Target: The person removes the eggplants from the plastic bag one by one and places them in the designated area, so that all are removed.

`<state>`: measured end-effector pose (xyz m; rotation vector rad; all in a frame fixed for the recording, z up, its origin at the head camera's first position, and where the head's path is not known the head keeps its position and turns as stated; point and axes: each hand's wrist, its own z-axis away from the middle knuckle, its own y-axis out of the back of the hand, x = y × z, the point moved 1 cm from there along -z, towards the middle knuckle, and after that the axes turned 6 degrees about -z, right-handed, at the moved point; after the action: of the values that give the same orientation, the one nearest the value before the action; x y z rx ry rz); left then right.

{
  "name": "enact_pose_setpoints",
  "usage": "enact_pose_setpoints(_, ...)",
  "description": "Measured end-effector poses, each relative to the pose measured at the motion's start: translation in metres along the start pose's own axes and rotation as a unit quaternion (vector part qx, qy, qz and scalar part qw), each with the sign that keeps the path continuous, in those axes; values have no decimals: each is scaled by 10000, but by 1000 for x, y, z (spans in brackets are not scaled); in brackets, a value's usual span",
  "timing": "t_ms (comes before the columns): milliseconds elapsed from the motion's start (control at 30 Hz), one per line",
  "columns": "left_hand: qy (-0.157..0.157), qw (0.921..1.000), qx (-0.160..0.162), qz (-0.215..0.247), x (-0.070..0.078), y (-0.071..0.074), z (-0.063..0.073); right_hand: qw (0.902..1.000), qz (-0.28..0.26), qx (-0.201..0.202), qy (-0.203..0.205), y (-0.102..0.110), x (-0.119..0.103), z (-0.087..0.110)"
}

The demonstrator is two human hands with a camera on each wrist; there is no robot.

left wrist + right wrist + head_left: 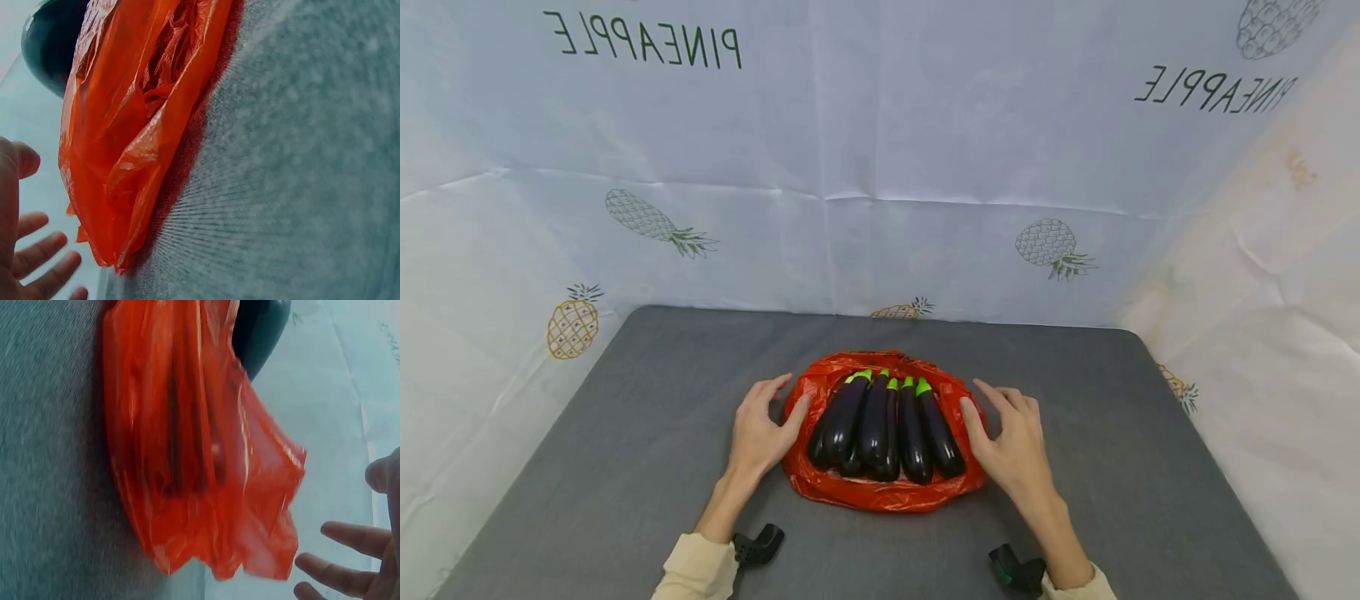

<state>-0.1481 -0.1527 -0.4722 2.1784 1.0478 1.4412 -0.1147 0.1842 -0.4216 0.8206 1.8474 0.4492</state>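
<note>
Several dark purple eggplants (874, 425) with bright green caps lie side by side on an opened red plastic bag (887, 497) in the head view. The bag's crumpled edge spreads around them. At the bag's left edge is my left hand (760, 433), thumb and fingers apart, holding nothing. My right hand (1015, 442) stands at the right edge in a similar spread pose. In the left wrist view, loose fingers (44, 256) are beside the red bag (119, 144). The right wrist view has fingers (344, 569) apart from the bag (181, 456), with one eggplant's dark end (262, 331) above it.
A grey cloth-covered table (662, 400) lies under the bag. Behind it hangs a pale curtain (865, 167) printed with pineapples and mirrored lettering. Black wrist-worn devices (760, 546) stick out inward from both cuffs, over the table.
</note>
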Motion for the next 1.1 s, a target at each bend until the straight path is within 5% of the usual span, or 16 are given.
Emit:
enact_pose_setpoints(267,-549,9951,639,509,-12,-8,-2,9984,-546,-109,114,-7,-16,-2)
enact_pose_setpoints(600,194,9856,891,1421,-23,-15,0,9827,-1600,-937,-8,-22,-36,-3)
enact_pose_setpoints(933,707,9862,755,1291,-26,-15,0,9719,-1945,-1322,-72,-41,-53,-6)
enact_pose_setpoints(1100,617,9886,654,1209,-27,-16,0,9706,-1926,-1426,-232,-49,-57,-5)
